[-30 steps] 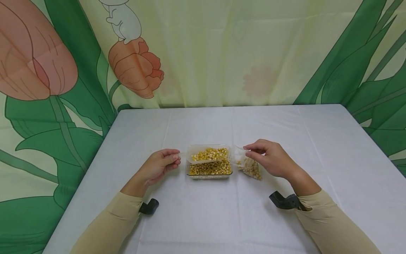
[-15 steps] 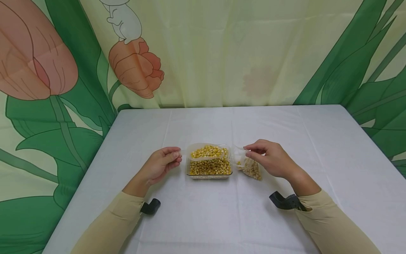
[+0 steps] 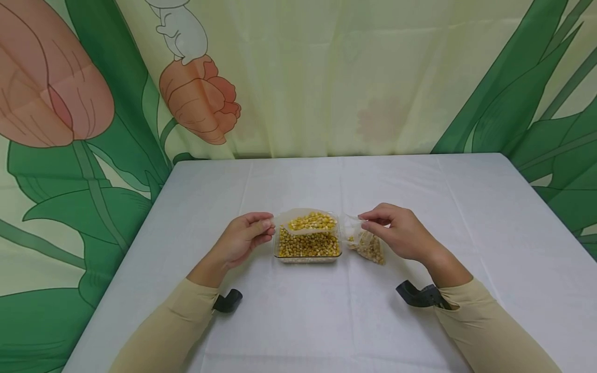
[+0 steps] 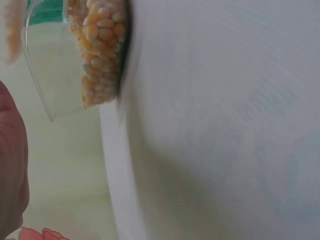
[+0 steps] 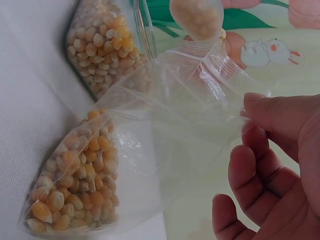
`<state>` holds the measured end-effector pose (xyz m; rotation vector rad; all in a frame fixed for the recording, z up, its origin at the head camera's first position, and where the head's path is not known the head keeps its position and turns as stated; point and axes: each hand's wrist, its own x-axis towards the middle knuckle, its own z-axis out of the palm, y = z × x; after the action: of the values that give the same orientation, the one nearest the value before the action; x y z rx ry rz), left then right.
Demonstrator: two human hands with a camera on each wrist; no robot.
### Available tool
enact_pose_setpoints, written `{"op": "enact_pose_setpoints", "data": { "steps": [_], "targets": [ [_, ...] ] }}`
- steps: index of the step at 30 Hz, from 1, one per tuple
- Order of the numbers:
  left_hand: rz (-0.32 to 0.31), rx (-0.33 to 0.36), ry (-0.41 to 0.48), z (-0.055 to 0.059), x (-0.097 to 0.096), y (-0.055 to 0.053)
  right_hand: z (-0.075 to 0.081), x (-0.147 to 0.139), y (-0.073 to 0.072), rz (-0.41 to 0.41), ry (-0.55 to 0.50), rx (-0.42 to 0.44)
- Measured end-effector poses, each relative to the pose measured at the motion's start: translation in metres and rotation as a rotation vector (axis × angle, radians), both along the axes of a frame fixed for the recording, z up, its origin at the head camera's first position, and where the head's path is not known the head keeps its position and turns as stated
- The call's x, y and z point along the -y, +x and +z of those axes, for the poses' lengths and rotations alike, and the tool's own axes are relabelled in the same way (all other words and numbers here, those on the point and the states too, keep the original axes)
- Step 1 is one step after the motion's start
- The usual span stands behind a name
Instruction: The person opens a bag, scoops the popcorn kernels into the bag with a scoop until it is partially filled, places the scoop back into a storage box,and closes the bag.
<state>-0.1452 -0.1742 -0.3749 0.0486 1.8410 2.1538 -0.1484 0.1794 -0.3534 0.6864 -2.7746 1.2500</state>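
The left fingers cover most of the handle of the scoop (image 3: 294, 214), and in the left wrist view the left grip (image 3: 244, 235) is cut off at the edge, its fingertips out of sight. In the head view it pinches that handle between thumb and fingers. The scoop's bowl, holding a mound of yellow corn kernels (image 3: 311, 221), lies just right of the left grip, above a glass box (image 3: 308, 259) part full of corn. The box stands on the surface (image 3: 289, 321), between the two grips and a little below them.

The right grip (image 3: 398, 230) pinches the upper edge of a clear zip bag (image 5: 120, 155) between thumb and index finger, the other fingers loosely curled. The bag slopes down and left of this grip, kernels gathered in its bottom corner. Its zip end is near the scoop's tip; whether they touch is hard to tell. The box's side wall stands between the corn inside it and the bag. Beyond both grips hangs a flowered curtain (image 3: 326, 77).
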Motion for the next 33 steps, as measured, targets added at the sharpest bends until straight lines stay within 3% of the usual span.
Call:
{"op": "enact_pose_setpoints", "data": {
  "steps": [13, 33],
  "targets": [
    [-0.016, -0.009, -0.068, 0.006, -0.017, -0.005, 0.000, 0.001, 0.000, 0.006, 0.000, -0.006],
    [-0.035, -0.004, -0.070, 0.012, -0.043, -0.005, 0.002, 0.003, -0.001, 0.006, -0.006, 0.001]
  ]
}}
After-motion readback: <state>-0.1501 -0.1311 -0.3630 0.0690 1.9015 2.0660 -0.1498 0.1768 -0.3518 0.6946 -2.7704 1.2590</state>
